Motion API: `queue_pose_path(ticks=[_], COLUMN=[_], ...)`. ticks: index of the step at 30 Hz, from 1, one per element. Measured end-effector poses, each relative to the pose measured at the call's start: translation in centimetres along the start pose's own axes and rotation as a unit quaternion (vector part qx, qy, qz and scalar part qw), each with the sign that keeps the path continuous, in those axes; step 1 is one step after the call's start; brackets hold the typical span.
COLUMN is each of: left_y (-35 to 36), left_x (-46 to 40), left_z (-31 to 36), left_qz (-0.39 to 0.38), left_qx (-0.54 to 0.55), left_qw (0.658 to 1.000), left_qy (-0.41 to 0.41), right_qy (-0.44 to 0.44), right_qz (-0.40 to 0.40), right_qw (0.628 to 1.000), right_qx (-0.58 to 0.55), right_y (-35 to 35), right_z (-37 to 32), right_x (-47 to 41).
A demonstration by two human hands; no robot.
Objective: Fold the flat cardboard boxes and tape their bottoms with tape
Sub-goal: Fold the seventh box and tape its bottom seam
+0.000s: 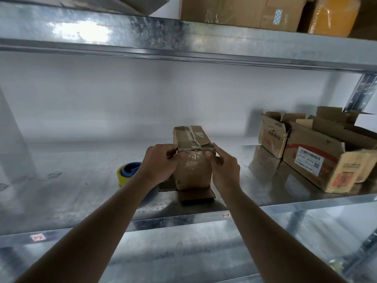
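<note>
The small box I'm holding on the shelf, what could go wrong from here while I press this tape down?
The clear tape looks wrinkled over the near edge, so it may not stick flat. The small box stands on open flaps, held only by your left hand and right hand; hard pressing could tip it. The tape roll sits beside your left forearm and might get knocked.

Two hands [161, 162] [223, 167], one tape roll [127, 173] — six cardboard boxes [191, 158] [272, 133] [324, 158] [242, 12] [333, 16] [142, 3].
</note>
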State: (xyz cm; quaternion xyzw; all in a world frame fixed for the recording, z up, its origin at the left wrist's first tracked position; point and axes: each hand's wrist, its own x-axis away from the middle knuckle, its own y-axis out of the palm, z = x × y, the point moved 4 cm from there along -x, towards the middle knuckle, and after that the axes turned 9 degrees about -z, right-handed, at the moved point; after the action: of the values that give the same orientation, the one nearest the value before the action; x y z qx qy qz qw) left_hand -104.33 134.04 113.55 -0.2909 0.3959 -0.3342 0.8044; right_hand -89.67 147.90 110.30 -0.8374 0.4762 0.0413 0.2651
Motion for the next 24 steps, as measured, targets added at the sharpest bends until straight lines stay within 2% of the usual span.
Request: queue_pose_path(ticks=[5,9,12,19,22,24], left_y=[0.2,0.1,0.2,0.9,1.0,1.1], left_x=[0.0,-0.2,-0.5,-1.2,-1.3,-1.4], left_z=[-0.2,-0.1,0.0,0.0,0.3,0.2], left_qz=[0.022,0.037,0.058,0.057,0.046,0.031], left_qx=[0.046,0.038,0.022,-0.009,0.054,0.094], left_qw=[0.999,0.999,0.998,0.998,0.997,0.995], left_qy=[0.002,-0.004,-0.003,0.018,0.025,0.031], right_qy=[-0.01,-0.022,-0.032,-0.056,-0.058,-0.024], right_qz=[0.015,0.0,0.018,0.033,0.044,0.067], right_qw=[1.0,1.0,0.999,0.997,0.995,0.989], right_qx=[0.012,0.001,0.003,0.04,0.067,0.129], right_y=[0.4,1.5,1.3,0.8,1.2,0.9], right_z=[0.0,-0.1,-0.2,-0.6,-0.8,-0.8], right_x=[0.0,1.0,0.9,0.5,0.6,0.5])
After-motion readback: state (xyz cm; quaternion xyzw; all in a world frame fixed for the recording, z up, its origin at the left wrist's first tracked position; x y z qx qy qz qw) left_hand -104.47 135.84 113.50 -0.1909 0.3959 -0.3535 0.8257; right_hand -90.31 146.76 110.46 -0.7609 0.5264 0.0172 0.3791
